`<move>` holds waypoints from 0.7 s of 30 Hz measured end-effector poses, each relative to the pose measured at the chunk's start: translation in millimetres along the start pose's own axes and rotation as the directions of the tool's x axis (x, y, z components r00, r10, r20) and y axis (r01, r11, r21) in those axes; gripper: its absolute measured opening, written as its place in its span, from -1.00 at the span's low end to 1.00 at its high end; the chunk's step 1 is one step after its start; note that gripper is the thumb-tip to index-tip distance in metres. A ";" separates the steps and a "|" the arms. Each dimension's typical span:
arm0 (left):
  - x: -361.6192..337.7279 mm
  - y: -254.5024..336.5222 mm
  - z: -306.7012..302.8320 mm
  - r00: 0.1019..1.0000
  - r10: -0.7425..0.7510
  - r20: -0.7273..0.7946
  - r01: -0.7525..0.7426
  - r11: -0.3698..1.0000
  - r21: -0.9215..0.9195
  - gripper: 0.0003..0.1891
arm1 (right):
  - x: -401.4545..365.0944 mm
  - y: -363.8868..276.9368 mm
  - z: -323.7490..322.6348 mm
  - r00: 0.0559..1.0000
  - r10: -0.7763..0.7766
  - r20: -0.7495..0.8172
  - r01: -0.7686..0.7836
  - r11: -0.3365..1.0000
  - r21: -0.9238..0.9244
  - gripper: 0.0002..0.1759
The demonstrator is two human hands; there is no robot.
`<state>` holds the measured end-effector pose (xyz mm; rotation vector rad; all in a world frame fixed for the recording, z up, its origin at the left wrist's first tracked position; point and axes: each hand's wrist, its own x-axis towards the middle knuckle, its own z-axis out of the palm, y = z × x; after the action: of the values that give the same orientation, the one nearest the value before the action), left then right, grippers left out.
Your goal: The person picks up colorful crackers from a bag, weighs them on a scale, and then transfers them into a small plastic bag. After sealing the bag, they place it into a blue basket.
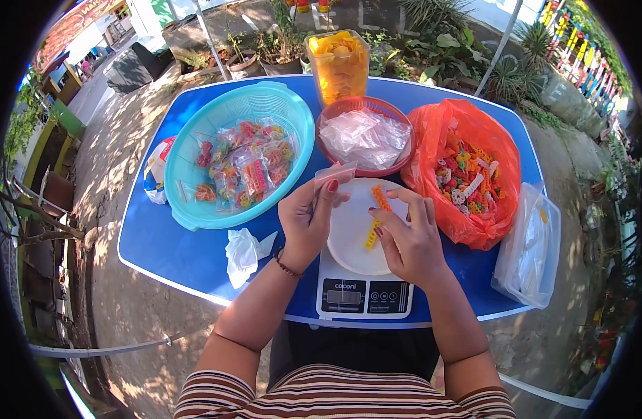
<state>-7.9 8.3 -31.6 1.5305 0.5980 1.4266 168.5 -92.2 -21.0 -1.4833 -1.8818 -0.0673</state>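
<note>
My left hand point(308, 215) pinches a small clear plastic bag point(335, 179) between thumb and fingers, beside the white scale plate. Over the plate's right side, my right hand point(412, 234) has its thumb and fingers apart, with fingertips right at two crinkled pieces. One is an orange piece point(381, 198), the other a yellow piece point(372, 235); both overlap the round white plate point(349, 230) of a kitchen scale point(365, 297). The scale's dark display faces me.
A turquoise basin point(185, 209) with several filled packets stands left. Behind the scale are a red basket point(344, 110) of clear bags and an orange-filled tub point(338, 66). A red plastic bag point(433, 146) of colourful pieces and a clear box point(527, 258) sit right. Crumpled white plastic point(244, 257) lies left.
</note>
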 end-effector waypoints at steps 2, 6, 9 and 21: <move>1.4 -8.9 -0.9 0.993 0.114 -0.007 -0.112 0.984 0.141 -0.80 | 0.5 -3.9 -1.7 0.998 -0.014 0.054 0.019 0.996 -0.083 -0.68; 1.0 6.9 -4.2 0.991 0.112 0.076 -0.132 0.919 0.371 -0.85 | 0.2 -5.4 -3.5 0.992 -0.062 0.111 0.073 0.992 -0.104 -0.66; -4.0 -0.6 -8.7 0.995 0.040 0.087 -0.068 0.938 0.339 -0.85 | 0.7 -8.3 -3.2 0.993 -0.048 0.110 0.052 0.998 -0.029 -0.71; -2.5 -0.5 6.2 0.992 0.120 0.034 -0.123 0.982 0.142 -0.73 | 2.0 -9.5 8.4 0.985 -0.172 0.012 0.168 0.970 0.178 -0.73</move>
<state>-2.5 4.6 -32.6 1.7217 0.6121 1.4800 156.0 -89.9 -22.4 -1.2077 -1.9790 0.0394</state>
